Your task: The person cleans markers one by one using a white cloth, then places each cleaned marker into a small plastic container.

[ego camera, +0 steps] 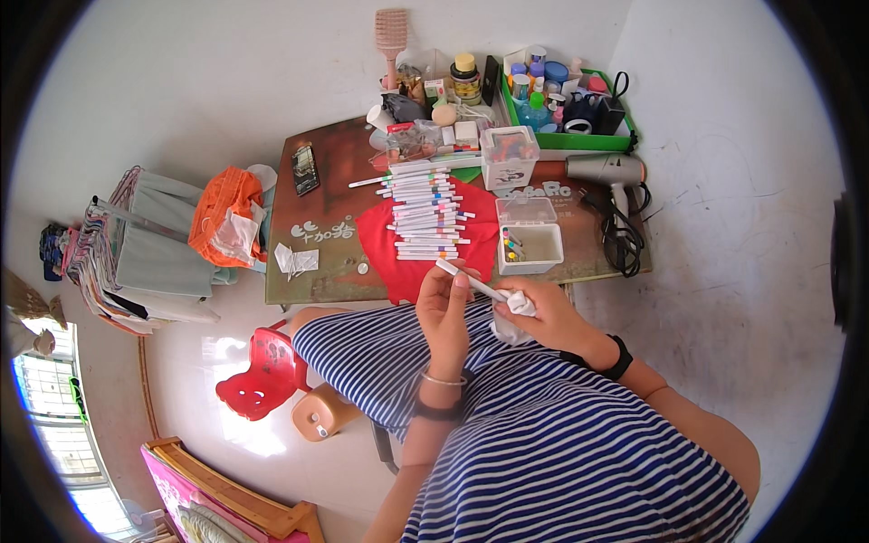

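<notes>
A white marker pen [468, 279] is held between my two hands above my lap, near the table's front edge. My left hand [445, 305] pinches its upper left part with the fingertips. My right hand [543, 312] grips a crumpled white cloth or tissue [520, 303] around the pen's other end. Beyond them, many white marker pens [426, 216] lie stacked in a column on a red cloth [373, 234]. To the right stands an open clear plastic box [531, 260] with several pens inside, its lid tipped back. A closed plastic box [509, 159] with colourful contents stands behind it.
A hair dryer [607, 170] with its cord lies at the table's right. Behind are a green-edged box [589, 141] of bottles and a hairbrush [392, 41]. A smartphone [305, 170] and paper scraps [297, 260] lie at the left. A red child's chair [261, 373] stands on the floor.
</notes>
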Action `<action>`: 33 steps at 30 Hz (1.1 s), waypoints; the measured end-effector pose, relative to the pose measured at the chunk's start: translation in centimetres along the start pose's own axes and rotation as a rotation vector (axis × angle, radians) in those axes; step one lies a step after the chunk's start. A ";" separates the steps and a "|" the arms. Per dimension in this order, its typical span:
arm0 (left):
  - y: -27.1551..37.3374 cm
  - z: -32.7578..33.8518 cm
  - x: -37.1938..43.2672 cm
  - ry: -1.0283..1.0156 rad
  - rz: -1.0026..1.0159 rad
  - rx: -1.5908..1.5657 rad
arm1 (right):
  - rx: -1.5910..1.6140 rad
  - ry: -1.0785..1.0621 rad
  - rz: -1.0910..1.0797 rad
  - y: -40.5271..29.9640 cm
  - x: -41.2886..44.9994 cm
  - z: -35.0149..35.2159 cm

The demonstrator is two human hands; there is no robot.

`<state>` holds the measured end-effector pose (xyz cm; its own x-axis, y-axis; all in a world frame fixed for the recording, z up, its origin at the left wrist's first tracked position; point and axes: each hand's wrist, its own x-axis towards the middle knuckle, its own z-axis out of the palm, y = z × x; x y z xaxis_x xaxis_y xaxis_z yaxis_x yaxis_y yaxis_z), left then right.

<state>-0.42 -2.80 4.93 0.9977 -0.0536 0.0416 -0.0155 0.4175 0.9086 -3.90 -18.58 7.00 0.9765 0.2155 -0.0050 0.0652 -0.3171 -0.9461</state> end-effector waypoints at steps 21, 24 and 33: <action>-1.4 -1.3 1.0 0.026 -0.270 -0.334 | -0.032 0.392 -0.294 0.1 -0.6 -2.2; -1.8 -1.3 1.0 -0.092 -0.397 -0.232 | 0.025 0.514 -0.290 0.3 -0.2 -2.9; -2.3 -0.3 0.9 -0.345 -0.525 -0.062 | 0.081 0.591 -0.208 0.7 -0.7 -5.4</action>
<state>0.51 -3.50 2.75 0.7924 -0.5507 -0.2622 0.4846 0.3074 0.8189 -3.41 -23.94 8.06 0.8953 -0.2887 0.3392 0.2725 -0.2475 -0.9298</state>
